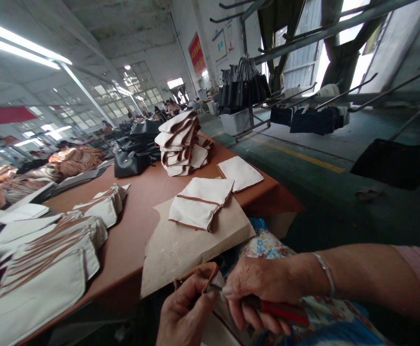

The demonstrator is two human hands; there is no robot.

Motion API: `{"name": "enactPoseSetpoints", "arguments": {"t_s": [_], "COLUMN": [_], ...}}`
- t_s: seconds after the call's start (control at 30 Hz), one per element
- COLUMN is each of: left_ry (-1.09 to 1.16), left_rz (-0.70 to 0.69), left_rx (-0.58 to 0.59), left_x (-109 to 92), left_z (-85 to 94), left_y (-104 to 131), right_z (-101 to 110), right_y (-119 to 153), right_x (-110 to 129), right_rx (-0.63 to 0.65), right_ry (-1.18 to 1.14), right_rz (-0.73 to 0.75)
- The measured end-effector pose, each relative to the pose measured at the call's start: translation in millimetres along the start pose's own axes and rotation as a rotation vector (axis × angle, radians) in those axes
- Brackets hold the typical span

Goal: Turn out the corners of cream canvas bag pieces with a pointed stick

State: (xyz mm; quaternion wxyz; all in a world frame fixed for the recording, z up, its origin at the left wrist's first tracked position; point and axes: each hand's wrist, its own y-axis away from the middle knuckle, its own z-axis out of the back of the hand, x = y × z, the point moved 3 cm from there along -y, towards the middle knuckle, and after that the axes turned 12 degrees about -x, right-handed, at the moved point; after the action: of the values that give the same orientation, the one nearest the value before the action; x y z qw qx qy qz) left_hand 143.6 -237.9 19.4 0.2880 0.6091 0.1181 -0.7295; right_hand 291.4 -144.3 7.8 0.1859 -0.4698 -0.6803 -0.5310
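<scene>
Near the bottom centre, my left hand (184,312) pinches the brown-trimmed edge of a cream fabric piece (222,315). My right hand (258,293) is wrapped round a red-handled tool (285,311), whose metal end meets the trim beside my left fingertips. Just beyond my hands, a folded cream piece with brown edging (202,199) lies on a sheet of brown paper (181,247). Another cream piece (240,173) rests behind it to the right.
The brown-covered table (140,206) bears a tall stack of cream pieces (183,144), a black bag (130,163) and rows of cream pieces (51,269) at left. Racks with black bags (244,89) stand at right. People sit far back.
</scene>
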Motion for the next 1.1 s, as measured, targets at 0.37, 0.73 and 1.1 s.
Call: {"name": "enactPoseSetpoints", "arguments": {"t_s": [0.37, 0.73, 1.1], "left_ry": [0.091, -0.025, -0.082], "left_rz": [0.022, 0.007, -0.159], "left_rx": [0.02, -0.078, 0.023], "left_x": [9.3, 5.0, 6.7], "left_z": [3.5, 2.2, -6.6], "left_y": [5.9, 5.7, 12.0], "right_z": [26.0, -0.9, 19.3], "right_y": [0.2, 9.2, -12.0], "right_x": [-1.9, -3.2, -10.1], "right_rx": [-0.423, -0.011, -0.275], "right_ry": [-0.458, 0.013, -0.376], "right_rz": [0.246, 0.153, 0.094]}}
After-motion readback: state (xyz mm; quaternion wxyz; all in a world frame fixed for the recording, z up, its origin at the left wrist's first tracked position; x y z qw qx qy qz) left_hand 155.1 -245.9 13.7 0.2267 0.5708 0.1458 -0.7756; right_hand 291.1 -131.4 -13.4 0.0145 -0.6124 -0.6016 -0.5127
